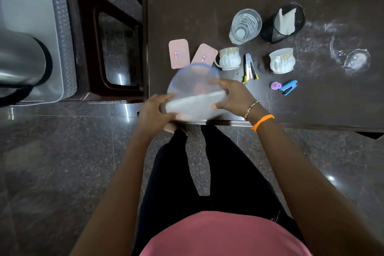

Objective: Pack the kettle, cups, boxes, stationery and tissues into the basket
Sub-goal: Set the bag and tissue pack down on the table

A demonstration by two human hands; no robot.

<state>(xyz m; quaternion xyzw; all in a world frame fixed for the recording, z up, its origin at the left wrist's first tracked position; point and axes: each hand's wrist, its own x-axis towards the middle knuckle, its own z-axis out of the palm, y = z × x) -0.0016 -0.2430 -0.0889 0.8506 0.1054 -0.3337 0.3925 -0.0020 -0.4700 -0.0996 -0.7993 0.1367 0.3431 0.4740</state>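
Note:
Both my hands hold a round translucent plastic box (193,91) with a blue-rimmed lid, blurred, above the table's near left corner. My left hand (154,110) grips its left side, my right hand (232,96) its right side. The grey basket (60,27) stands at the far left with the steel kettle (20,62) inside it. On the table lie two pink boxes (179,53) (204,55), two white cups (229,58) (282,60), a stack of clear glasses (245,26), tissues (287,21) in a black mesh holder, staplers (250,67) and a blue stapler (288,87).
A dark wooden stool (116,48) stands between the basket and the dark table (311,110). A small purple item (276,85) lies by the blue stapler. White smears and a ring mark (356,61) sit at the table's right. My legs stand at the table's front edge.

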